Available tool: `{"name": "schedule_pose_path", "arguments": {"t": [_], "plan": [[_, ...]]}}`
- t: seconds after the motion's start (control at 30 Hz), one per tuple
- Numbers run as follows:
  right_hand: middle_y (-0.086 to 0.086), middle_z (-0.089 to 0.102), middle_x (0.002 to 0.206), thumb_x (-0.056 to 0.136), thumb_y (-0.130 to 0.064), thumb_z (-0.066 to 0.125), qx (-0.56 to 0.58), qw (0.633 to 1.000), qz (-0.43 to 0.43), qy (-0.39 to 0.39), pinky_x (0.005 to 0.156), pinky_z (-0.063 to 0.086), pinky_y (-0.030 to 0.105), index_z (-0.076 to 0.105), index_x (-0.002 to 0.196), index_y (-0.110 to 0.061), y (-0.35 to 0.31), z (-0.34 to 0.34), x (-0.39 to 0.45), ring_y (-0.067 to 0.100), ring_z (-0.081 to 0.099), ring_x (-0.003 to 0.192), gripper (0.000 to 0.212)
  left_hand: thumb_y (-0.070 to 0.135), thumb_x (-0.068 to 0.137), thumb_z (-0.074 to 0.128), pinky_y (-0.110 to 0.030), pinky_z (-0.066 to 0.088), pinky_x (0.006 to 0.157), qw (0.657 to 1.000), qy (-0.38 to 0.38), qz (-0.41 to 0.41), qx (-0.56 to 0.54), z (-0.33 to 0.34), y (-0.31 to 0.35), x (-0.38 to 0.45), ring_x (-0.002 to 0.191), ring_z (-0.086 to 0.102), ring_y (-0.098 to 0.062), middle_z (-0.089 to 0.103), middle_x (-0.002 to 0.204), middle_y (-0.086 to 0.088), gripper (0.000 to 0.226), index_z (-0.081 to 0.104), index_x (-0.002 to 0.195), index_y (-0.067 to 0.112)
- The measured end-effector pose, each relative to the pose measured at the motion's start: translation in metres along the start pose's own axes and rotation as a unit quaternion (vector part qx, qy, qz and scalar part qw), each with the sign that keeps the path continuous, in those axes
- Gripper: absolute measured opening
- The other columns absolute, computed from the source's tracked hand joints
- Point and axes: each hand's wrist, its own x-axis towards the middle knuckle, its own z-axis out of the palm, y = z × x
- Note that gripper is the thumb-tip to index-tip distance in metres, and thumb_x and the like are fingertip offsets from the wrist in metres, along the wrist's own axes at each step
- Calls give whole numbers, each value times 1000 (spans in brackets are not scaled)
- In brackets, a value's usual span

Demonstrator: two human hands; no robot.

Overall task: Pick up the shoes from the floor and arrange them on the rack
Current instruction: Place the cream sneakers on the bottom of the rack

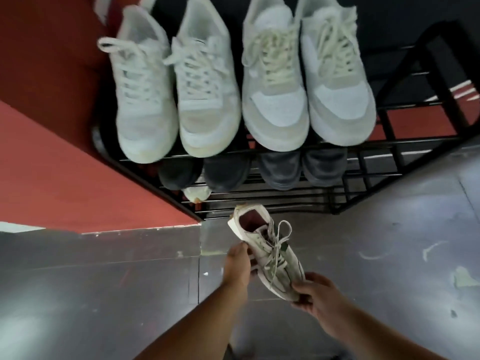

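Observation:
I hold a white sneaker with green trim [270, 252] above the floor, in front of the black wire rack [389, 144]. My left hand [237, 263] grips its side near the middle. My right hand [315, 294] grips its toe end. The heel points toward the rack. On the top shelf stand two pairs of white sneakers [145, 100] [306, 94]. Several dark shoes [280, 170] sit on the shelf below. The toe of another white shoe [197, 194] shows on a lower shelf at the left.
A red wall [65, 165] runs along the left of the rack. The grey floor [389, 255] has paint marks at the right. The right part of the rack's shelves holds no shoes.

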Motion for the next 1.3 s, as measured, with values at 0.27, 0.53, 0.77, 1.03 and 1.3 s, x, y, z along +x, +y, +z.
{"name": "schedule_pose_path", "arguments": {"t": [0.27,0.53,0.77,1.03,1.3], "plan": [[32,65,115,92,13,52,76,997,6,-13,88,53,47,54,121,17,-30,100,14,39,62,99,30,39,88,55,-54,50,102,994,-28,54,87,-46,52,35,106,69,-36,76,108,-13,28,71,92,16],[21,73,103,91,6,58,140,990,-10,22,75,59,39,61,113,7,-51,152,66,30,71,91,22,57,87,57,-49,54,98,978,-92,75,174,-63,60,72,109,68,-23,70,122,0,51,53,134,36],[28,70,114,93,2,60,157,987,-39,-2,90,60,43,62,110,7,-86,181,99,35,71,104,18,17,86,75,-35,62,84,991,-79,56,91,-75,73,111,96,75,-23,75,106,-10,47,59,130,23],[14,66,102,99,0,51,100,990,-97,-38,91,56,36,60,106,-1,-102,199,124,23,68,92,12,-9,89,58,-48,56,99,994,2,37,-98,-62,85,141,108,71,-36,74,110,-22,27,74,108,1],[14,71,120,97,0,54,46,996,-73,-26,88,58,40,64,119,-7,-118,189,114,30,70,107,26,-2,97,52,-24,60,76,947,-11,-5,-321,-58,94,132,92,67,-15,69,122,-13,30,66,124,0]]}}
